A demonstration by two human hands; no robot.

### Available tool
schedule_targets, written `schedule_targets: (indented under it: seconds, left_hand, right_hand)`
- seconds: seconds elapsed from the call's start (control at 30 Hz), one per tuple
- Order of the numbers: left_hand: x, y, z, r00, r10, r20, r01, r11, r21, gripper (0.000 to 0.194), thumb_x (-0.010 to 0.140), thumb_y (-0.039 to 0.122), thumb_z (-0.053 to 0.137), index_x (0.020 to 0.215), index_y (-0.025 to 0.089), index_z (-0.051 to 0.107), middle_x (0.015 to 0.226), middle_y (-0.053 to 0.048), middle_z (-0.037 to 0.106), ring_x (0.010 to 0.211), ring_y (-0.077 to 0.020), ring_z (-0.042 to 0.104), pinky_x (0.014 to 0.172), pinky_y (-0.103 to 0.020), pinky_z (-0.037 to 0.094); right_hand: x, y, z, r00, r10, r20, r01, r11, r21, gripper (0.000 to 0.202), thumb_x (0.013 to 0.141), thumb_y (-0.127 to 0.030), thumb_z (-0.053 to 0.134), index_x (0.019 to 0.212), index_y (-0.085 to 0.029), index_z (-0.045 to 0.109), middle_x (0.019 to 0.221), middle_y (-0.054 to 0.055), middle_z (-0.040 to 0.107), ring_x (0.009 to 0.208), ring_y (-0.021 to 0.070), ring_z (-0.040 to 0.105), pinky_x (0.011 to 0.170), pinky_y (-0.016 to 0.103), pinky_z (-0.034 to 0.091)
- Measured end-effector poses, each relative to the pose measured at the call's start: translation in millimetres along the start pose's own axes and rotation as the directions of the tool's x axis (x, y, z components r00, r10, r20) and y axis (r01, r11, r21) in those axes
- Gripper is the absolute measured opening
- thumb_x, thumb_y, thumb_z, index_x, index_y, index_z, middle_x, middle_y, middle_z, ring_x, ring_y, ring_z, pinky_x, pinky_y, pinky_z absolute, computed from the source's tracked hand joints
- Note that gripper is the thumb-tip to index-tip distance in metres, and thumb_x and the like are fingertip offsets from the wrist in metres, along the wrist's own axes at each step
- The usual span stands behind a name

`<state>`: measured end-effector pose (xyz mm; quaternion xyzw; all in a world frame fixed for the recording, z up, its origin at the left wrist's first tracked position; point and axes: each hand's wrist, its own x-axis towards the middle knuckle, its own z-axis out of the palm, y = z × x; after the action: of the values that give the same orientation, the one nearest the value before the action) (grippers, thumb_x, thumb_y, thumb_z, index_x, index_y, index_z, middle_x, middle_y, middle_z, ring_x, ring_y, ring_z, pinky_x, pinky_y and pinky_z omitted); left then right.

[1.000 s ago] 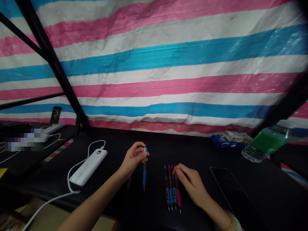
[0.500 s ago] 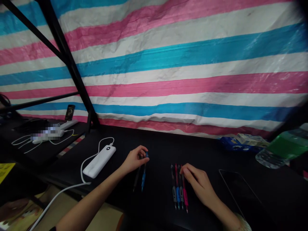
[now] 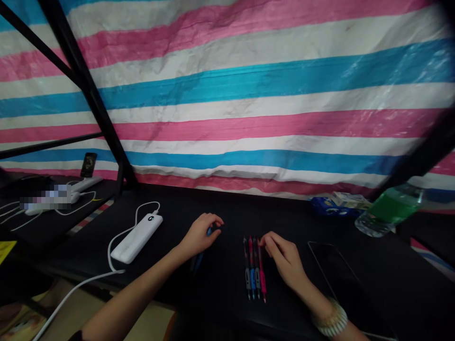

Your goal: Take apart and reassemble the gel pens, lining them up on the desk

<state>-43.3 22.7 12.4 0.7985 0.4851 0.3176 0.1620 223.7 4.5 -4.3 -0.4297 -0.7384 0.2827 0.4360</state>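
My left hand [image 3: 202, 237] is over a blue pen [image 3: 199, 259] and a dark pen [image 3: 193, 264] lying side by side on the black desk. Its thumb and index finger are apart, and it covers most of both pens. To the right, several pens lie in a neat row, tips toward me: a grey-grip pen [image 3: 248, 277], a blue-grip pen [image 3: 252, 277], another grey-grip pen [image 3: 258, 277] and a pink pen [image 3: 262, 279] at the right end. My right hand [image 3: 286, 260] has its fingers curled together, fingertips at the pink pen's upper end.
A white power bank [image 3: 138, 238] with a cable lies left of my left hand. On the right are a dark phone or tablet [image 3: 341, 274], a blue packet [image 3: 323, 207] and a tilted bottle of green liquid [image 3: 391, 208]. A striped sheet [image 3: 249, 118] hangs behind the desk.
My left hand has shifted over the blue and dark pens, covering more of them, and its finger and thumb have parted. My right hand stays by the pink pen. The view has turned slightly right.
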Motion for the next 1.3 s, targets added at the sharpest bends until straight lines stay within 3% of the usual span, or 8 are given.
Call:
schedule_targets:
  seconds: [0.07, 0.13, 0.23, 0.3, 0.57, 0.77, 1.03, 1.3]
  left_hand:
    - [7.1, 17.6, 4.2, 0.977, 0.176, 0.121, -0.177, 0.984, 0.001, 0.019, 0.086, 0.012, 0.059, 0.103, 0.022, 0.062, 0.099, -0.002, 0.065, 0.094, -0.0181, 0.055, 0.085, -0.031, 0.043]
    - [12.4, 33.2, 9.9, 0.894, 0.348, 0.284, -0.366, 0.931, 0.012, 0.019, 0.089, 0.016, 0.06, 0.106, 0.024, 0.063, 0.106, -0.002, 0.064, 0.1, -0.019, 0.054, 0.089, -0.031, 0.041]
    - [15.2, 45.8, 20.1, 0.781, 0.442, 0.442, -0.515, 0.855, 0.055, 0.014, 0.088, 0.018, 0.063, 0.1, 0.026, 0.064, 0.11, -0.001, 0.062, 0.106, -0.0206, 0.051, 0.091, -0.033, 0.039]
    - [14.0, 46.6, 26.4, 0.753, 0.448, 0.483, -0.546, 0.834, 0.078, 0.013, 0.087, 0.017, 0.064, 0.096, 0.026, 0.065, 0.109, -0.001, 0.062, 0.106, -0.0205, 0.051, 0.09, -0.033, 0.038]
    - [13.1, 32.7, 27.1, 0.752, 0.47, 0.461, -0.591, 0.791, 0.158, 0.013, 0.09, 0.01, 0.054, 0.093, 0.022, 0.059, 0.1, -0.002, 0.063, 0.103, -0.0202, 0.052, 0.089, -0.033, 0.037]
    - [17.4, 30.7, 12.4, 0.864, 0.421, 0.277, -0.482, 0.85, 0.214, 0.012, 0.096, 0.019, 0.047, 0.102, 0.02, 0.057, 0.093, -0.004, 0.062, 0.091, -0.0186, 0.057, 0.088, -0.034, 0.04]
    - [13.7, 22.6, 27.9, 0.835, 0.524, 0.166, -0.545, 0.751, 0.372, 0.021, 0.1, 0.024, 0.039, 0.11, 0.017, 0.056, 0.093, -0.006, 0.065, 0.082, -0.0179, 0.061, 0.07, -0.03, 0.043]
    - [11.0, 36.0, 31.1, 0.901, 0.274, 0.336, -0.416, 0.763, 0.494, 0.021, 0.099, 0.026, 0.039, 0.09, 0.017, 0.056, 0.079, -0.004, 0.065, 0.061, -0.0177, 0.061, 0.056, -0.027, 0.042]
  right_hand:
    - [0.1, 0.7, 0.1, 0.999, 0.02, -0.047, -0.019, 0.999, 0.032, 0.038, 0.099, -0.042, 0.04, 0.075, -0.019, 0.059, 0.058, -0.004, 0.044, 0.054, 0.0126, 0.042, 0.054, 0.025, 0.032]
    - [0.0, 1.9, 0.2, 0.995, 0.051, -0.082, -0.045, 0.996, 0.074, 0.039, 0.099, -0.043, 0.04, 0.075, -0.019, 0.059, 0.056, -0.004, 0.042, 0.052, 0.0123, 0.04, 0.052, 0.025, 0.03]
    - [0.0, 3.2, 0.3, 0.989, 0.09, -0.119, -0.073, 0.987, 0.142, 0.039, 0.098, -0.045, 0.041, 0.075, -0.018, 0.058, 0.054, -0.005, 0.039, 0.05, 0.0118, 0.037, 0.05, 0.025, 0.028]
    - [0.4, 2.8, -0.1, 0.986, 0.102, -0.134, -0.077, 0.982, 0.175, 0.04, 0.098, -0.045, 0.041, 0.075, -0.018, 0.058, 0.054, -0.005, 0.039, 0.05, 0.0116, 0.037, 0.05, 0.025, 0.028]
    - [4.2, 6.3, 1.7, 0.99, 0.112, -0.083, -0.094, 0.976, 0.197, 0.035, 0.098, -0.043, 0.043, 0.08, -0.018, 0.06, 0.054, -0.005, 0.042, 0.05, 0.0114, 0.039, 0.05, 0.024, 0.031]
    - [3.3, 4.8, 4.0, 0.984, 0.128, 0.122, -0.158, 0.945, 0.285, 0.031, 0.098, -0.041, 0.042, 0.114, -0.02, 0.058, 0.087, 0.004, 0.064, 0.065, 0.015, 0.056, 0.054, 0.025, 0.045]
    - [-1.9, -0.6, 1.9, 0.963, -0.028, 0.267, 0.072, 0.985, -0.159, 0.024, 0.101, -0.027, 0.039, 0.11, -0.021, 0.06, 0.096, 0.006, 0.065, 0.089, 0.0204, 0.061, 0.082, 0.033, 0.046]
    - [-0.4, 4.4, 10.0, 0.956, -0.113, 0.27, 0.23, 0.861, -0.454, 0.023, 0.096, -0.01, 0.038, 0.08, -0.019, 0.051, 0.071, 0.003, 0.057, 0.067, 0.0192, 0.052, 0.061, 0.029, 0.04]
